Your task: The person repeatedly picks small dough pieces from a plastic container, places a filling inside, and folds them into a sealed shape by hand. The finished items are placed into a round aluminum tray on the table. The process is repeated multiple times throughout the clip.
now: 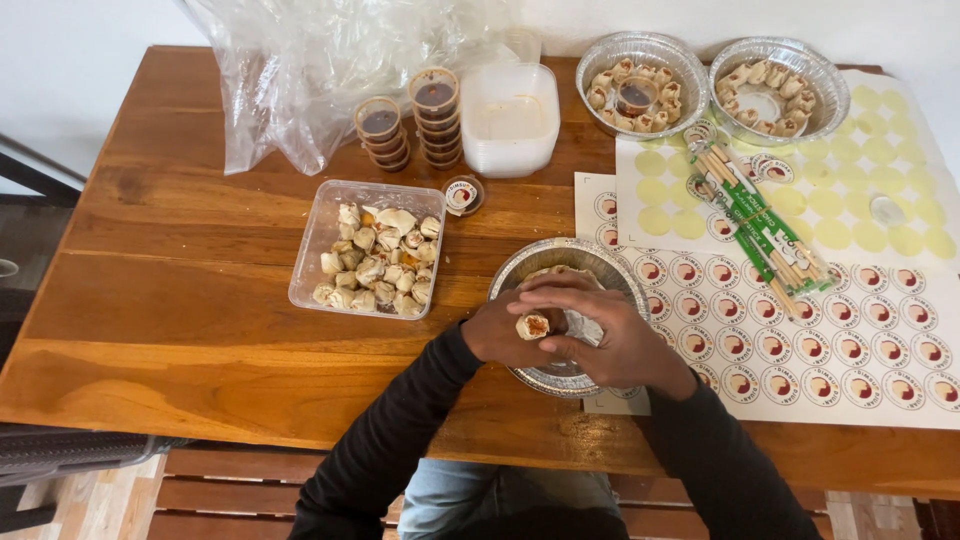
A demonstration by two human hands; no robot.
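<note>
**Over a wooden table, dumpling in hand**

Nearest the edge of the wooden table (180,330): left hand (505,332) and right hand (610,335) close together, fingers pinched on one dumpling (533,325) above a round foil tray (520,262). Left of that, a clear tub of dumplings (305,262). Right, sticker sheets (850,350) and wrapped chopsticks (765,225). Farther back, stacked sauce cups (437,115), two filled foil trays (600,55), crumpled plastic bag (290,70), white wall (70,60).

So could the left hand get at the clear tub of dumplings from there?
Probably yes: the tub sits open-topped, just left of the left hand, with bare table between, though that hand now holds a dumpling.
</note>
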